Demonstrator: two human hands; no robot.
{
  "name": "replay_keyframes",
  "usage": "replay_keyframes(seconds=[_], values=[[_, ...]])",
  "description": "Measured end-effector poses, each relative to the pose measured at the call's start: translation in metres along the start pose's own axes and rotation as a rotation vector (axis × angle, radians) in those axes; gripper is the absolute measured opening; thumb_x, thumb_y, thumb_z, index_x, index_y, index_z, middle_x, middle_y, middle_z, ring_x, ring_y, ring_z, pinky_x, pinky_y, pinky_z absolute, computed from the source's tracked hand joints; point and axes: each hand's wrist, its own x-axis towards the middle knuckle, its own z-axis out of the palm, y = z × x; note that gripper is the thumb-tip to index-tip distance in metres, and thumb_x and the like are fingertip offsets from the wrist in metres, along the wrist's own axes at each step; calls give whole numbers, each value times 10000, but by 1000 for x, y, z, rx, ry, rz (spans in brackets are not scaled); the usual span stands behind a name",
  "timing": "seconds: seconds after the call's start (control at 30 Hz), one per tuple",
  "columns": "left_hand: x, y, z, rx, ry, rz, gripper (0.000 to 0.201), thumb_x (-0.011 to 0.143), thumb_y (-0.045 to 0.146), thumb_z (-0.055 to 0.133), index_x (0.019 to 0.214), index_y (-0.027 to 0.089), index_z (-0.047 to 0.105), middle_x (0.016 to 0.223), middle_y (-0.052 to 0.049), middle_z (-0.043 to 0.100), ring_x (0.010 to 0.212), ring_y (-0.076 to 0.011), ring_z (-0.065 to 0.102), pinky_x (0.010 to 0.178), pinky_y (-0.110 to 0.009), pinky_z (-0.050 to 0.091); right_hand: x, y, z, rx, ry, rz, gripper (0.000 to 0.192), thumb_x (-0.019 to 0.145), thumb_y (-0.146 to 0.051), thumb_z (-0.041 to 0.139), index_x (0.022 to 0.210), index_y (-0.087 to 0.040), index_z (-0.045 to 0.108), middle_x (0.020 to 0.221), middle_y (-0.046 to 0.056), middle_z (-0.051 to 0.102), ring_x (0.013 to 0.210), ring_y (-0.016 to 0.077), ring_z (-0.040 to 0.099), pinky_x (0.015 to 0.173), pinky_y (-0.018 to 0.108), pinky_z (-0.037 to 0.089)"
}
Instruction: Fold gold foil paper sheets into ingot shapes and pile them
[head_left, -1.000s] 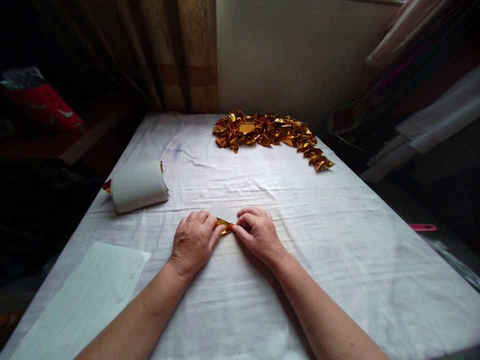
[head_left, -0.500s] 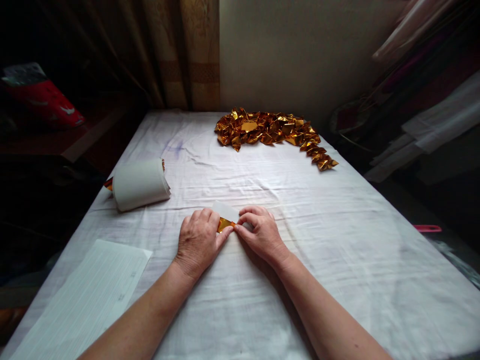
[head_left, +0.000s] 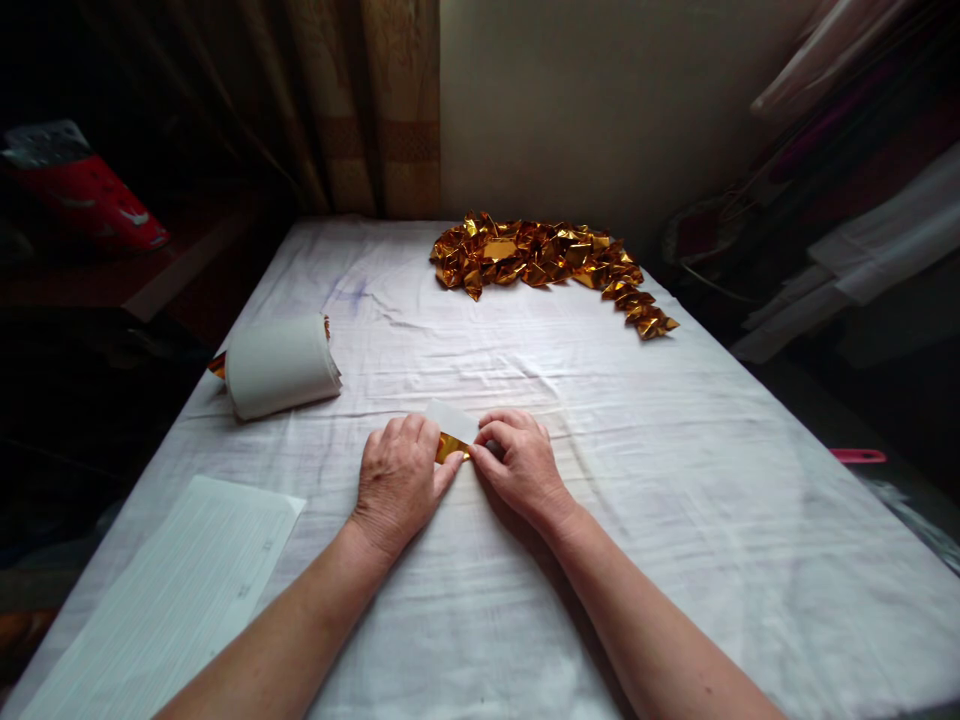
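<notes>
Left hand point(head_left: 397, 478) and right hand point(head_left: 517, 462) pinch the gold foil sheet point(head_left: 450, 445) against the surface point(head_left: 675, 480), keeping it flat for creasing.

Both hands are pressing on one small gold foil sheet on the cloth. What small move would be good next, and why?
Probably run the right hand thumb along the fold to crease it flat. The foil sheet lies pinned between the left hand and the right, with a white flap sticking up behind, so the fold looks unfinished. The pile of folded gold pieces at the far edge suggests the shape to reach.
</notes>
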Motion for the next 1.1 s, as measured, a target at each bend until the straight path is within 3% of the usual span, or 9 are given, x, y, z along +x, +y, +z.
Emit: replay_keyframes(seconds=[0.37,0.6,0.83,1.1], values=[[-1,0,0,-8,-5,-11,237,867,423,611,866,196,545,900,-86,610,871,-266,530,726,-383,371,-1,4,1,-1,-26,-15,200,793,-87,543,800,-246,664,1002,22,688,989,215,572,874,377,371],[0,4,-3,8,-52,-43,264,897,449,565,900,185,567,934,-89,610,904,-272,532,757,-389,374,0,-8,1,-92,-36,26,76,841,-291,646,804,-225,647,1043,46,668,1009,228,550,884,374,343],[-1,-2,-6,-41,-86,-22,233,867,411,621,908,189,563,967,-92,617,924,-272,539,771,-393,387,-1,-6,1,-93,-49,14,18,856,-246,651,840,-236,653,1025,32,671,1017,219,549,863,362,337],[-4,-9,-3,-107,-63,2,222,876,407,609,913,190,583,988,-88,639,944,-271,559,790,-396,418,-5,-5,3,-183,-33,-164,104,891,-209,626,900,-279,703,1062,17,683,995,192,562,843,348,315]])
